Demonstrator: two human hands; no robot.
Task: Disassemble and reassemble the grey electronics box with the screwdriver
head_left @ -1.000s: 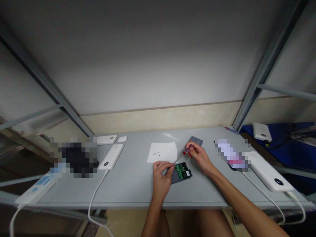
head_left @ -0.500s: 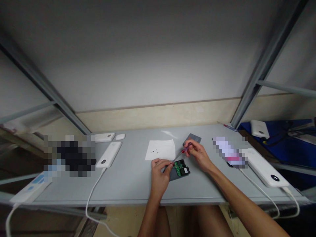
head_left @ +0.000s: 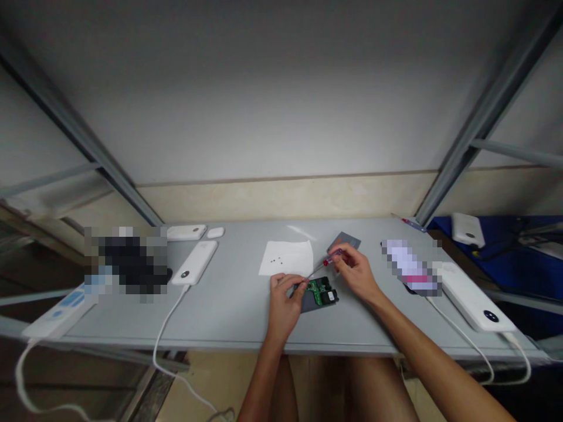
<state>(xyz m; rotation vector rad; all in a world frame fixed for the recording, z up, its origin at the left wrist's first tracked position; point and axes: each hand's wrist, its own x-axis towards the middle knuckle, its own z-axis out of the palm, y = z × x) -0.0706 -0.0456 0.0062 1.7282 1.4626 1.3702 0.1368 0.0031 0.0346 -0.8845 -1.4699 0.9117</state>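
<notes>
My right hand (head_left: pixel 355 269) grips the translucent reddish-purple handle of a screwdriver (head_left: pixel 333 257), whose thin shaft slants down to the left. At the tip, the thumb and fingers of my left hand (head_left: pixel 285 296) are pinched together; whatever lies between them is hidden. Under these fingertips lies a flat dark grey casing (head_left: pixel 310 303) with a green circuit board (head_left: pixel 317 291) and black parts showing. My left hand covers the casing's left end. Just behind, a white sheet of paper (head_left: pixel 288 258) bears several tiny dark pieces, apparently screws. A flat grey panel (head_left: pixel 345 240) rests beyond my right hand.
On the left of the grey table (head_left: pixel 237 316) are a white power bank (head_left: pixel 196 264) with a cable, a small white case (head_left: pixel 215 232) and a power strip (head_left: pixel 65 305). To the right lie a blurred phone (head_left: pixel 409 264), another power bank (head_left: pixel 470 299) and a second screwdriver (head_left: pixel 412 224).
The view has tipped slightly, so the table sits higher in the picture. Both hands keep nearly the same places at the casing; the right fingers have shifted slightly on the screwdriver handle.
</notes>
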